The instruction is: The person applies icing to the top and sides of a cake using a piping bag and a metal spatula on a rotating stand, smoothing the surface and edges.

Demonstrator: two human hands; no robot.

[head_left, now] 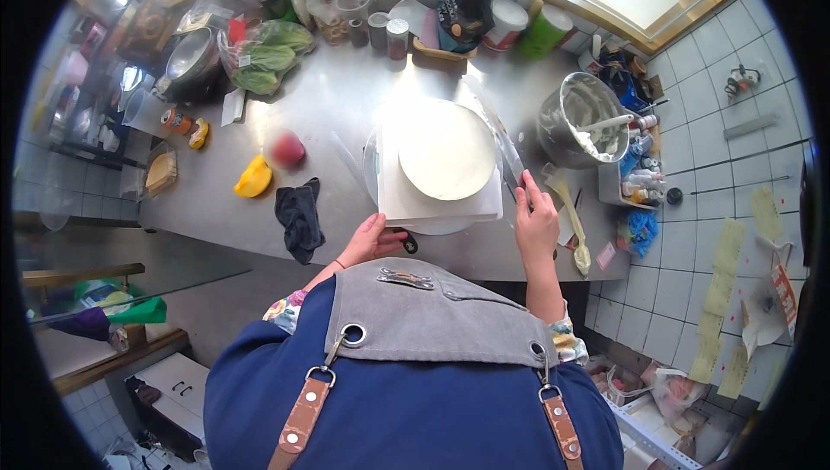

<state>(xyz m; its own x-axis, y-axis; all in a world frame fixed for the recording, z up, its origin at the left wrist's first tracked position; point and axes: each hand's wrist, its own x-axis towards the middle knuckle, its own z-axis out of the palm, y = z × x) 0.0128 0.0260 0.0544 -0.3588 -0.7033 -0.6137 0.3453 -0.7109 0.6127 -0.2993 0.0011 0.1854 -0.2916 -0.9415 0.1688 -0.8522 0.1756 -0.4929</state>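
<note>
A round cake [448, 150] with a smooth cream-white top sits on a white square board [406, 211]. Below the board shows the rim of a round stand [445, 230]. My left hand [372, 238] is at the board's near left corner, thumb against its edge, other fingers partly hidden below. A small black ring-shaped piece [410, 246] lies by those fingertips. To the right of the cake, my right hand [538, 217] has its thumb and index finger at the near end of a long, shiny, blade-like strip [501, 134]. Another clear strip [348, 159] stands left of the board.
Right of the cake stands a metal bowl [566, 131] of white cream with a spatula; a cream-smeared spatula [575, 223] lies nearer. Leftward are a yellow fruit [253, 178], a red fruit [286, 150] and a dark cloth [298, 219]. Bagged greens [268, 55] and jars [397, 38] line the back.
</note>
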